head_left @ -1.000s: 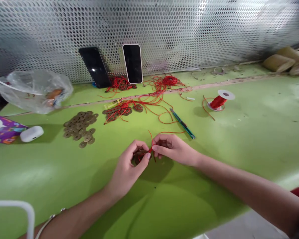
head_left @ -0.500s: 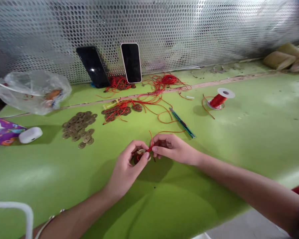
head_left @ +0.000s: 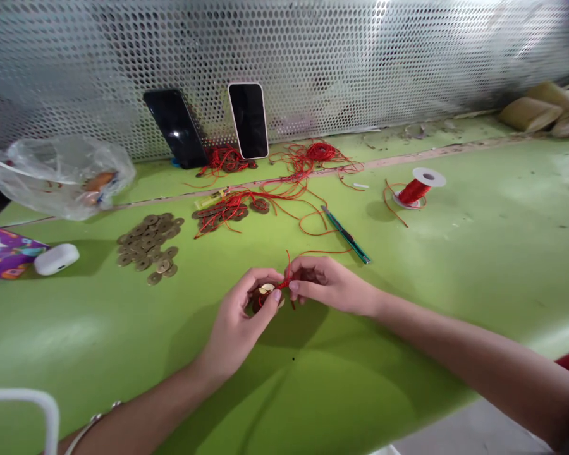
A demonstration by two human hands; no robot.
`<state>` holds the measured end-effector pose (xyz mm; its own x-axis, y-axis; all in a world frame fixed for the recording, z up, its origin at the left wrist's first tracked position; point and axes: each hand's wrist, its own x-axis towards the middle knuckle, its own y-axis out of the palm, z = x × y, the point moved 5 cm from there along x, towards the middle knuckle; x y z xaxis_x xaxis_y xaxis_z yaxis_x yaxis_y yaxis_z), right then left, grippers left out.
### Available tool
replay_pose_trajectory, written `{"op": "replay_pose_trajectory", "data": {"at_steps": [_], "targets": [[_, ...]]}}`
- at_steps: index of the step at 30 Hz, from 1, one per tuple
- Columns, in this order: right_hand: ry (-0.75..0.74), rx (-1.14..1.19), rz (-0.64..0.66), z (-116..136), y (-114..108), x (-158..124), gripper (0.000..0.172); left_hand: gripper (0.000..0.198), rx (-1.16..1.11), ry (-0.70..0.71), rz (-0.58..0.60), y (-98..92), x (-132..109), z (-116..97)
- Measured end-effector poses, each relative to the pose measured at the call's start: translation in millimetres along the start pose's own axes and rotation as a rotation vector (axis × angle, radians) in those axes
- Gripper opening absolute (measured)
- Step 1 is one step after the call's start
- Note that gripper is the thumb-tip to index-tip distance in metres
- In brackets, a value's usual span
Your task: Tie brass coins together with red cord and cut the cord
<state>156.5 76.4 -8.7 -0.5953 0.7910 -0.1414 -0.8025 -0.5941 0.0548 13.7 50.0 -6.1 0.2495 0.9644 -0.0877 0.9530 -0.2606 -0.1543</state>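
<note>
My left hand (head_left: 244, 313) is closed around a small bunch of round coins (head_left: 262, 303), which are tied with red cord. Its thumb and forefinger pinch the base of a knotted stretch of red cord (head_left: 283, 284). At the other end of that knot, my right hand (head_left: 325, 284) pinches the cord between thumb and fingers. One loose cord end stands up above the knot, and another hangs below it. Both hands are just above the green table, close together. The coins are partly hidden by the left fingers.
Loose coins (head_left: 149, 243) lie at left, near a white earbud case (head_left: 57, 259). Tied coins (head_left: 220, 216) and tangled red cord (head_left: 308, 165) lie behind the hands. A green utility knife (head_left: 347, 235) and a red cord spool (head_left: 413, 189) are at right. Two phones (head_left: 249, 120) lean on the mesh.
My left hand has shifted very slightly left, uncovering a bit more of the knotted cord. My right hand keeps its pinch in nearly the same place.
</note>
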Motion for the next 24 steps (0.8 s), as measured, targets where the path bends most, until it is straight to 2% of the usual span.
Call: {"op": "replay_pose_trajectory", "data": {"at_steps": [11,24], "targets": [[0.007,-0.02,-0.015,3.5,-0.8,-0.5,0.029,0.009,0.023,-0.007,0.014,0.4,-0.7,-1.8],[-0.009,-0.078,0.024,-5.1,-0.7,-2.7,0.03,0.006,0.067,-0.006,0.016,0.6,-1.1,-1.6]]}}
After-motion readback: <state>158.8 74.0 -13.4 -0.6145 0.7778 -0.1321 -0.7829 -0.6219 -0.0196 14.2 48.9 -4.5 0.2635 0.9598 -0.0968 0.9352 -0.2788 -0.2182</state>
